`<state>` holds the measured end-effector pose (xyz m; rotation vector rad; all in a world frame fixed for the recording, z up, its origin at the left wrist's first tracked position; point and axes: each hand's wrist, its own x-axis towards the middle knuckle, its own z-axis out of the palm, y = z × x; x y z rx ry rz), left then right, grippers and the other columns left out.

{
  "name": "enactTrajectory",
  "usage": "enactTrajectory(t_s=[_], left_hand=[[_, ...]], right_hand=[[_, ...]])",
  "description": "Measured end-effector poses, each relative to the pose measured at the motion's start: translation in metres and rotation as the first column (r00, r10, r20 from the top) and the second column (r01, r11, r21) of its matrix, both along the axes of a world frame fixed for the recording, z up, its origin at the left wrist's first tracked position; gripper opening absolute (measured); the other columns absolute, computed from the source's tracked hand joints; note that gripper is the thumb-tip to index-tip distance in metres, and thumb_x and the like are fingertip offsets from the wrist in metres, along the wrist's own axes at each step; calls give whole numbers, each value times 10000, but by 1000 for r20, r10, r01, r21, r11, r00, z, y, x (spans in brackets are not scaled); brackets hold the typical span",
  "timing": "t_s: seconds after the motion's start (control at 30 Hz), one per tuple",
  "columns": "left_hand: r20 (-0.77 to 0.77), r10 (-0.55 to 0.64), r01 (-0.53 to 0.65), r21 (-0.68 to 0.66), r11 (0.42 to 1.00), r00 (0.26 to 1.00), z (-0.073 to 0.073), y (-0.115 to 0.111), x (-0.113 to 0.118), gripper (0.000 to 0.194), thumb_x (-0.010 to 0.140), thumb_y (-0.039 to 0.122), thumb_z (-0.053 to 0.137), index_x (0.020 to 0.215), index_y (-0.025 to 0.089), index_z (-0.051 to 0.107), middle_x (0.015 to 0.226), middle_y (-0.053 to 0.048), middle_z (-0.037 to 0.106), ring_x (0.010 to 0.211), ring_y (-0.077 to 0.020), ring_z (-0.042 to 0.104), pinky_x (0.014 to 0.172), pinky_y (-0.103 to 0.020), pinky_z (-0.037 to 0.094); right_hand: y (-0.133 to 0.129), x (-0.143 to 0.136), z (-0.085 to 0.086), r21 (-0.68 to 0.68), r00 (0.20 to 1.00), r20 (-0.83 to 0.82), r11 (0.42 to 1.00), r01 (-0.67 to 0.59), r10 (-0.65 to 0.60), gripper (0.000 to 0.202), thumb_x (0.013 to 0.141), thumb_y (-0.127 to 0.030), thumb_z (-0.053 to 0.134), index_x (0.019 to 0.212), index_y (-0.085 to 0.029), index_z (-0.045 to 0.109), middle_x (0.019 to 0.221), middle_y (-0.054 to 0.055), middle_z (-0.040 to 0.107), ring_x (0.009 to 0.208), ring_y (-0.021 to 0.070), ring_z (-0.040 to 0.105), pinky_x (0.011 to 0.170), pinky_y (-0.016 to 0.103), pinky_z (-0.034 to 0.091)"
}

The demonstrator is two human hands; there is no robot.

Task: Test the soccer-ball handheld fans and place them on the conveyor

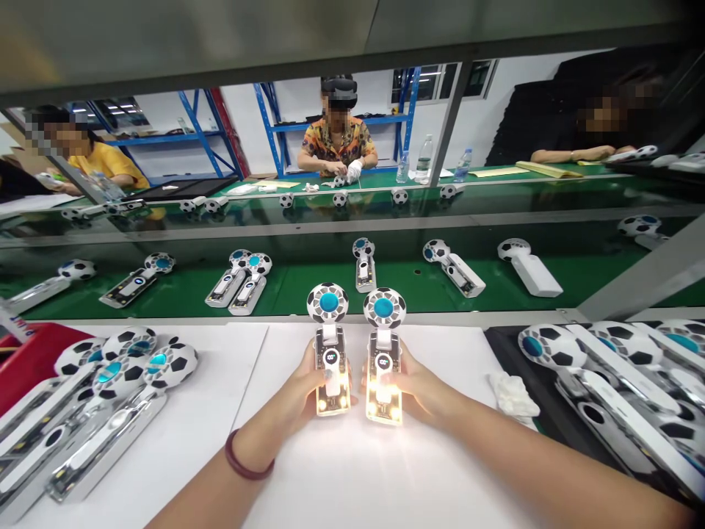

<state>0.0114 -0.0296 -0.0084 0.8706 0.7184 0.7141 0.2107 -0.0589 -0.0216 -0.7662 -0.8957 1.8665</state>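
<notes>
Left pile: football-headed fans (118,367) are lying heaped on the white desk (181,441), beside a red tray (33,356).
Right pile: more fans (611,367) are resting on a black mat; a white cloth (512,393) is lying just beside them.
Conveyor: a green belt (297,286) is carrying scattered fans (454,268).
Far side: a person in a patterned shirt (337,143) is sitting near water bottles (424,158).

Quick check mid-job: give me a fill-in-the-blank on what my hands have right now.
1. Each hand holds one handheld ____ with a football-patterned head.
2. The left hand holds the left fan; the right hand holds the right fan, and the bottom of both handles is ____.
3. The wrist with the dark red band is the ____ one.
4. Beyond the fans runs a ____ conveyor belt.

Missing words: fan; lit; left; green
</notes>
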Motion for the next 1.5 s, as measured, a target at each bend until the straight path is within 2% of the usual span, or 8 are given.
enactTrajectory(t_s=[0.3,0.57,0.77,0.93,1.1,1.27,1.5], left_hand=[[-4,-9,9,25,1000,1000,0,-1,-1,363,726,216,581,1048,235,413,894,-41,563,768,-219,597,743,-465,491],[66,-52,49,44,998,996,-7,3,-4,412,733,239,607,1092,268,408,951,-40,556,850,-232,579,796,-514,473],[95,-67,63,43,997,993,-11,3,-4,446,732,252,622,1113,271,392,957,-41,563,837,-233,589,806,-528,466],[119,-82,77,40,996,990,-10,3,-5,423,740,256,617,1105,268,402,967,-43,573,873,-243,590,835,-540,450],[116,-92,86,55,995,989,-9,2,-4,404,737,259,635,1084,264,428,985,-47,577,892,-255,600,814,-496,470],[97,-73,68,49,996,993,-5,0,-2,421,713,257,672,1064,259,439,962,-37,573,903,-253,592,825,-507,468],[78,-55,52,38,998,995,-3,0,-1,479,695,255,695,1081,248,411,959,-48,565,897,-260,592,832,-525,460]], right_hand=[[-1,0,5,-22,1000,1,1000,4,-4,473,650,-144,630,1028,-231,360,876,-8,562,802,164,572,745,349,430],[0,1,1,-31,1000,-28,999,-6,5,511,637,-174,660,1040,-234,353,896,7,586,826,187,594,737,346,443],[0,0,4,-32,999,-31,999,-7,6,511,629,-157,652,1028,-226,340,873,9,598,819,187,605,712,334,459],[0,-1,4,-25,999,-49,1000,-5,4,537,633,-195,684,1032,-228,325,915,26,601,837,197,610,695,335,472],[-2,1,4,-1,997,-66,999,-41,40,545,666,-207,709,1049,-241,323,948,16,586,878,179,600,759,345,464],[-1,1,1,-2,999,-47,1000,-18,18,686,627,-220,759,1103,-260,267,957,12,568,878,185,596,752,358,466],[0,0,2,-4,999,-32,1000,-23,22,729,613,-236,771,1116,-259,244,958,21,566,873,196,599,751,366,466]])
